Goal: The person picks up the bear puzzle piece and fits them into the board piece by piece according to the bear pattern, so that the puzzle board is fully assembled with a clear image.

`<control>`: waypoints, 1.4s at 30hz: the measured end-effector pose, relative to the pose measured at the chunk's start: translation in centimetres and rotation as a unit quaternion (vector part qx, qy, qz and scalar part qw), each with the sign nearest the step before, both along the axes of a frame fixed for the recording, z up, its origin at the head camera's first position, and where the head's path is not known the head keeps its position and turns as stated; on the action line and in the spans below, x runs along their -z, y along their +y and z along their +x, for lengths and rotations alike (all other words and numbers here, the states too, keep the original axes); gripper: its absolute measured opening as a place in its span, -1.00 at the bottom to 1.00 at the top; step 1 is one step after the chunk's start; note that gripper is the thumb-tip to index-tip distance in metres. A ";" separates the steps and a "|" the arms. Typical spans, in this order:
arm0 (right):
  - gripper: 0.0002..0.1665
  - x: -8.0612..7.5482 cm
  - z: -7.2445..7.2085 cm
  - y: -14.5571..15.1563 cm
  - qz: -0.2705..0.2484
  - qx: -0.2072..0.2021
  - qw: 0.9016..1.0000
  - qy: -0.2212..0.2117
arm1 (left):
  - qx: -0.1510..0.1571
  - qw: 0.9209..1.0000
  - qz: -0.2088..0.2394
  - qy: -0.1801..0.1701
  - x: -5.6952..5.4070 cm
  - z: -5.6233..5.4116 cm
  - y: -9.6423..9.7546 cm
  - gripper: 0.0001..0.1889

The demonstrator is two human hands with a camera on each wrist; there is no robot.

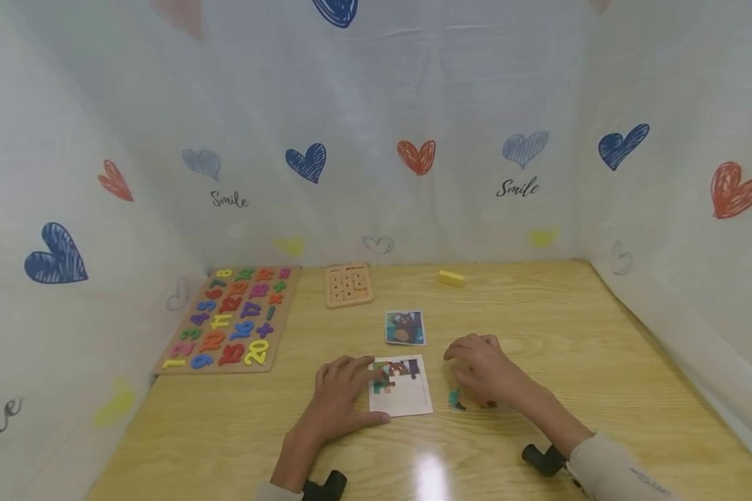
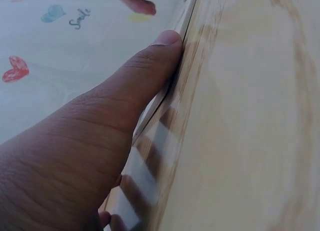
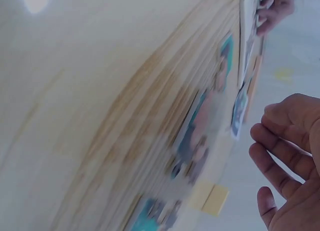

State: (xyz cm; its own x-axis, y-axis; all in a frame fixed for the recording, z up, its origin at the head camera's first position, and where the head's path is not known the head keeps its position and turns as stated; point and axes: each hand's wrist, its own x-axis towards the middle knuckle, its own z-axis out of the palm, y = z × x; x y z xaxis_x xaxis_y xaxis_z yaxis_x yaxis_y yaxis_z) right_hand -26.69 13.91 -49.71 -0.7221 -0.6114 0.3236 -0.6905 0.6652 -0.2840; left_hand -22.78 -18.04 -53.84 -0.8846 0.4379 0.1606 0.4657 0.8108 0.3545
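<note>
A white square jigsaw tray (image 1: 410,402) lies before me, its upper part filled with pieces showing a brown bear (image 1: 397,369). My left hand (image 1: 337,402) rests at the tray's left side, index finger over the upper left and thumb (image 2: 150,61) laid straight along the near edge. Over loose jigsaw pieces (image 1: 456,399) to the right of the tray hovers my right hand (image 1: 485,369), fingers loosely bent. Nothing shows between its fingertips in the right wrist view, where several pieces (image 3: 192,136) lie on the table; from the head the hand partly hides them.
Behind the tray lies a bear picture card (image 1: 405,327). Farther back are a wooden sliding number puzzle (image 1: 349,302) and a yellow block (image 1: 450,278). A board of coloured numbers (image 1: 286,306) lies at the left. Printed curtains (image 1: 376,209) enclose the wooden table (image 1: 539,313).
</note>
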 end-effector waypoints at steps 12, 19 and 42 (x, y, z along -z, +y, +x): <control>-0.77 0.9 0.0 3.3 0.006 0.025 1.000 0.016 | -0.009 1.000 0.016 -0.023 0.1 0.0 0.0 -0.23; -0.72 1.0 0.2 4.6 0.009 0.022 1.000 -0.009 | -0.010 1.000 0.012 -0.024 0.5 0.1 -0.1 -0.17; -0.82 1.5 -1.0 4.8 0.052 0.006 0.999 0.001 | -0.002 1.000 0.026 -0.008 0.1 0.0 0.1 -0.17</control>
State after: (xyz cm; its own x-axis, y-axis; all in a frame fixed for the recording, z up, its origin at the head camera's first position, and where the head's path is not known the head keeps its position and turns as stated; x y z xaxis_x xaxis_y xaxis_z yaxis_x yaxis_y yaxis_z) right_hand -27.64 18.76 -51.17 -0.7292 -0.6327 0.2608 -0.6826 0.6996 -0.2114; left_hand -22.79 -17.97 -53.97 -0.8889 0.4259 0.1685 0.4564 0.7932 0.4032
